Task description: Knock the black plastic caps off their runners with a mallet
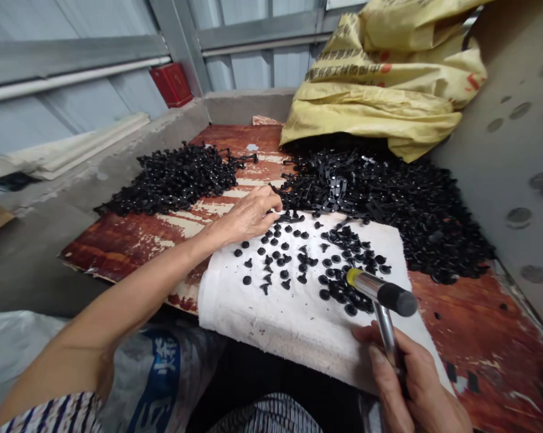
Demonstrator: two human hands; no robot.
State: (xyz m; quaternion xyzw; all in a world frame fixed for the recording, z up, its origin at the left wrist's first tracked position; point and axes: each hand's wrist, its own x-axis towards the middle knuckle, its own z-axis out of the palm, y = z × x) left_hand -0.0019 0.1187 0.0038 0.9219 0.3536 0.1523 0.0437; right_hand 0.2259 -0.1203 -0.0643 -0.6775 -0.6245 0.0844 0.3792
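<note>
My right hand [411, 379] is wrapped round the handle of a small mallet [382, 290]. Its head is shiny metal with one yellow face and one black face, held over a white cloth [235, 313]. Small black plastic parts with round discs and stems [343, 288] lie in a cluster under the mallet head, and more are scattered to the left on the cloth. At the cloth's far edge my left hand [253, 213] has its fingers curled together, close to a few black pieces [291, 216]. Whatever is between those fingertips is hidden.
A large heap of black plastic parts [388, 204] spills from a yellow sack [370, 102] at the back right. Another black heap [181, 177] lies left on the worn red board [226, 138]. A perforated panel [515, 156] borders the right; a red box [171, 84] sits on the ledge.
</note>
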